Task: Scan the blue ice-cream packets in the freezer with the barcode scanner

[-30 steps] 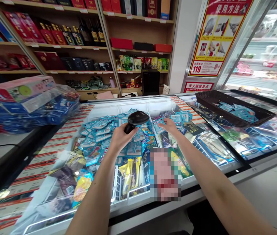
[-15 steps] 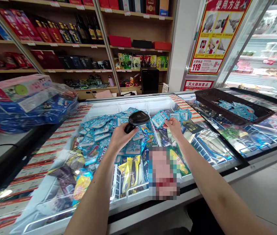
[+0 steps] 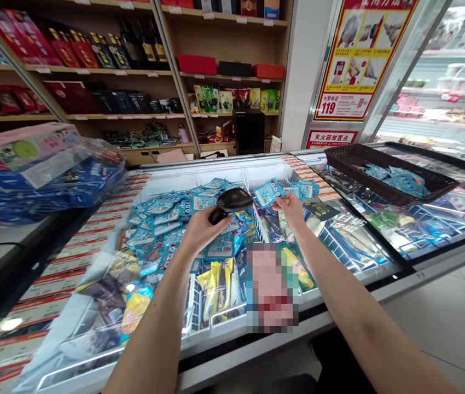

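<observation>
My left hand (image 3: 200, 229) is wrapped round the handle of a black barcode scanner (image 3: 234, 200), whose head points right. Just right of it, my right hand (image 3: 292, 210) pinches a small blue packet (image 3: 268, 192) by its lower right corner. The packet's printed face is turned up toward me, close to the scanner's front. Below and left lies a heap of similar blue packets (image 3: 167, 210) over the chest freezer (image 3: 232, 167). A few more blue packets (image 3: 304, 190) lie just behind my right hand.
A dark brown basket (image 3: 351, 164) with several blue packets stands on the freezer at the right. Plastic-wrapped boxes (image 3: 44, 180) stand at the left. Yellow-wrapped ice creams (image 3: 216, 284) lie near the front, beside a blurred-out patch. Shelves (image 3: 105, 71) line the back.
The view has shifted slightly. Both hands keep their grips, and the blue packet stays in front of the scanner, turned a little.
</observation>
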A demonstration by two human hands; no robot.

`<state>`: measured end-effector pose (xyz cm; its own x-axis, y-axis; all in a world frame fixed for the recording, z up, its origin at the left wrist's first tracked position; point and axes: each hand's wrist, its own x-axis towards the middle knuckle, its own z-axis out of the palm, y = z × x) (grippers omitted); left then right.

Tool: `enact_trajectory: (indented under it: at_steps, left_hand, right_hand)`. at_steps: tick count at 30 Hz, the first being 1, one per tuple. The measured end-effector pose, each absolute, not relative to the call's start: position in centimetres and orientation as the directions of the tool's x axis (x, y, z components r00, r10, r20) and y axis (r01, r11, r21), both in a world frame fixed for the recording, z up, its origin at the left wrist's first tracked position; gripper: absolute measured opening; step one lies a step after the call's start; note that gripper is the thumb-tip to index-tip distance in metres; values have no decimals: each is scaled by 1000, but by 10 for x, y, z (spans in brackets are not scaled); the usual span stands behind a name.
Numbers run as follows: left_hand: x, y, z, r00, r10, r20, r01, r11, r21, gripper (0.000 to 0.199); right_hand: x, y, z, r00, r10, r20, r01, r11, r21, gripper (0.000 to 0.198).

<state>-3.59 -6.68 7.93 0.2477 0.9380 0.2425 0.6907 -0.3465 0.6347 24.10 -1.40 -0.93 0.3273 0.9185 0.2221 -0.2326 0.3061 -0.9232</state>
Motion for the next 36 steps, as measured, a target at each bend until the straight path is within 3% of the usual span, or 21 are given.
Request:
enact_trajectory:
  at_steps: [36]
  left_hand:
    - [-29,-74,84,318,936,152,730,-344,590,47]
  right_hand:
    - [238,-19,-3,338,917,211,-190,286,-939,40]
